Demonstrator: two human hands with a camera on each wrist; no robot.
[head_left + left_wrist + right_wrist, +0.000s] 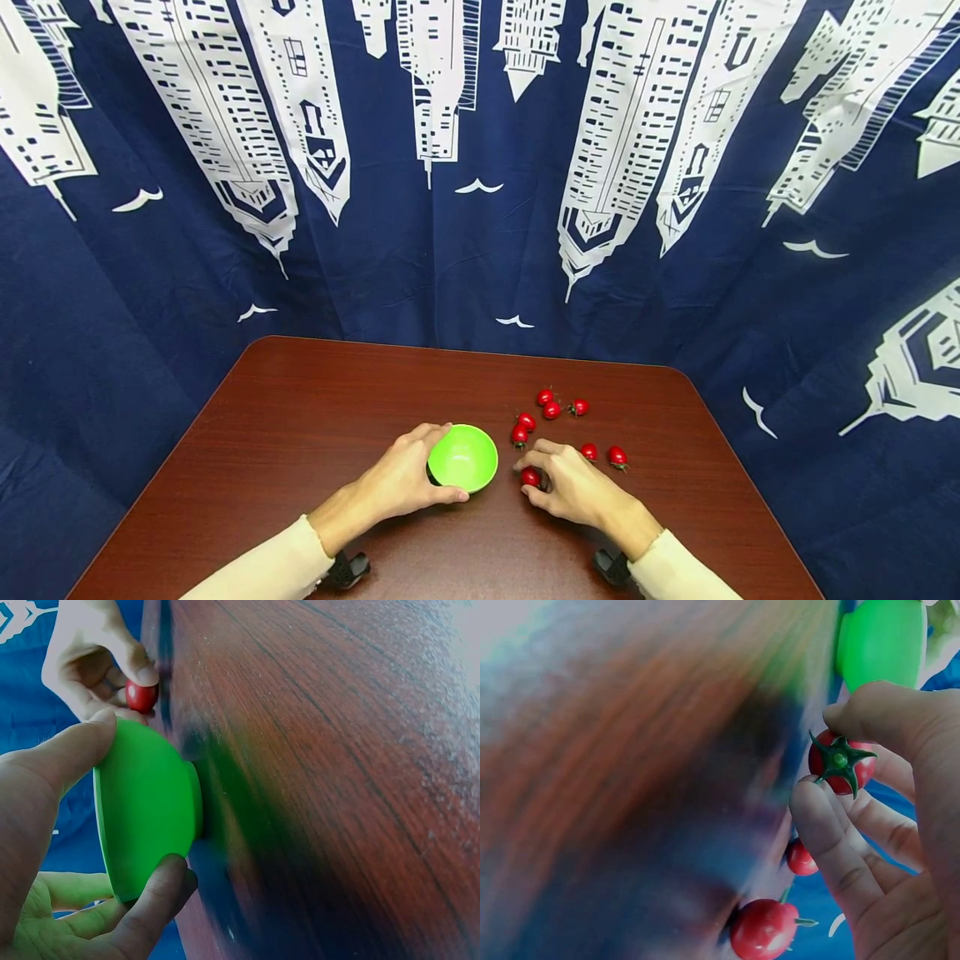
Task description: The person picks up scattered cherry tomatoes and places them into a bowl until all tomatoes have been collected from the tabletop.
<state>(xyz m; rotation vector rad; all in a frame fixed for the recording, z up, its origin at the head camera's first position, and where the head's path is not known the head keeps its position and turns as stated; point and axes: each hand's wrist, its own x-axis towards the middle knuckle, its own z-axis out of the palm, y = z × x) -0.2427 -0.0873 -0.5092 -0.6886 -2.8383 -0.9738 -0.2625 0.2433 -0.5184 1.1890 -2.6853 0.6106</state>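
Note:
A small bright green bowl [462,459] stands upright on the table. My left hand [405,477] grips it from the left, thumb at the near side of the rim and fingers around the far side. In the left wrist view, the outside of the bowl [146,806] shows between thumb and fingers. To the right of the bowl, my right hand [572,490] pinches a red cherry tomato [530,477] between thumb and fingertips. The right wrist view shows the green star-shaped stem of this tomato [841,760] facing the camera.
Several more cherry tomatoes lie past my right hand: a pair [522,429] near the bowl, a group [551,409] farther back, and two [617,457] to the right. Brown wooden table [337,392] has rounded far corners. Behind it hangs a blue curtain [420,275] with white buildings.

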